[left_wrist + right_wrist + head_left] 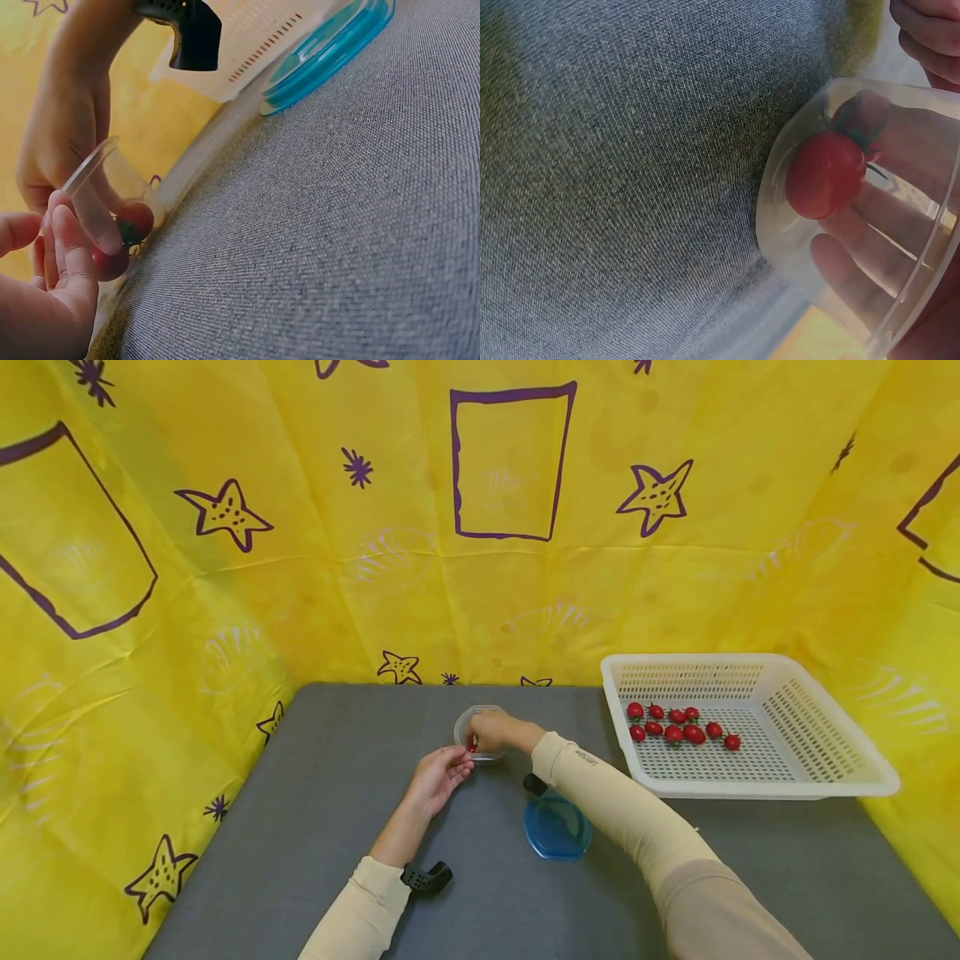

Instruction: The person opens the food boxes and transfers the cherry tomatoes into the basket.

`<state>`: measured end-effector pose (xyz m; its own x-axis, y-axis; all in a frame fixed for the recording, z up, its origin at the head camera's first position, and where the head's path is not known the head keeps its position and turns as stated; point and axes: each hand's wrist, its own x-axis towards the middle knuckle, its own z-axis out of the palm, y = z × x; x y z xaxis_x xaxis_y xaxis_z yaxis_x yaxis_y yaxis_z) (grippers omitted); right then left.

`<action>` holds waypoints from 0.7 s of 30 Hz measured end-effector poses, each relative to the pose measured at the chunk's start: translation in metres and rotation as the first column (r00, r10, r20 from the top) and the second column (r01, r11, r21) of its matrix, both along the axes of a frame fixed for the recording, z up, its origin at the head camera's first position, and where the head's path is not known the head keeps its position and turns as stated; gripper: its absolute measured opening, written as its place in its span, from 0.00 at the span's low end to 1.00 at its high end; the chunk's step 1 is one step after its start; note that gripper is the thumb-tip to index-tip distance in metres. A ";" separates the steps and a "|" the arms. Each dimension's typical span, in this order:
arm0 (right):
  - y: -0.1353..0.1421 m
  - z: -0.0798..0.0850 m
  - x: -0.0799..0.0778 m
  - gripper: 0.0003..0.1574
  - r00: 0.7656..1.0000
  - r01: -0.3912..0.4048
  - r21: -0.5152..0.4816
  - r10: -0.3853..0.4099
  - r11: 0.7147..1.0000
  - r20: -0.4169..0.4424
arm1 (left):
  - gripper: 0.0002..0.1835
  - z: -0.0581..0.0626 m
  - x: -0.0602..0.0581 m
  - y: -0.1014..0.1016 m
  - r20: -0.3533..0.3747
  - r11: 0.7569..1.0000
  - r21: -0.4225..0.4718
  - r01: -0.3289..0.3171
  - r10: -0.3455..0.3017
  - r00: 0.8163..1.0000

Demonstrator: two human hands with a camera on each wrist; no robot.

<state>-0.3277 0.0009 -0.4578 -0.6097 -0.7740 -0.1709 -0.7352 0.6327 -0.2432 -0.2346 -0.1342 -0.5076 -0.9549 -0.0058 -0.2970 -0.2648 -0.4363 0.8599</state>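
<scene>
A small clear plastic container (461,727) stands on the grey table. My left hand (437,779) holds its near-left rim between thumb and fingers. Over the container from the right, my right hand (491,730) reaches inside with its fingers pointing down around a cherry tomato (111,264). Another red cherry tomato (826,175) with a green stalk lies against the container's wall, close to those fingers. Through the clear side in the right wrist view, the fingers (847,262) show inside. Part of the grip is hidden behind the left hand.
A blue lid (557,828) lies on the table below the right forearm. At the right stands a white perforated basket (817,789) with several cherry tomatoes (694,734) in it. A yellow patterned cloth (510,610) hangs behind the table and at its sides.
</scene>
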 end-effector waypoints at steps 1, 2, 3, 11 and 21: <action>0.000 -0.001 0.000 0.07 1.000 -0.002 -0.004 0.002 1.000 -0.004 | 0.09 0.000 0.000 0.000 0.004 1.000 0.004 -0.002 0.002 1.000; 0.000 -0.002 0.000 0.07 1.000 -0.005 -0.007 0.005 1.000 -0.008 | 0.09 0.000 0.000 0.000 0.005 1.000 0.004 -0.003 0.003 1.000; 0.000 -0.002 -0.001 0.07 1.000 -0.005 -0.012 0.005 1.000 -0.009 | 0.09 0.000 0.000 0.000 0.008 1.000 0.005 -0.004 0.004 1.000; 0.006 0.010 0.000 0.11 0.998 0.050 -0.047 -0.048 0.998 0.051 | 0.09 -0.002 -0.001 -0.001 0.013 1.000 0.003 0.005 -0.005 1.000; 0.024 0.046 -0.006 0.14 0.998 0.055 -0.118 -0.050 0.992 0.040 | 0.07 0.001 -0.001 -0.002 0.020 1.000 0.006 0.012 -0.012 1.000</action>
<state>-0.3337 0.0245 -0.4123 -0.6448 -0.7574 -0.1027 -0.6909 0.6350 -0.3456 -0.2361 -0.1366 -0.5064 -0.9489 0.0078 -0.3156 -0.2869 -0.4384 0.8518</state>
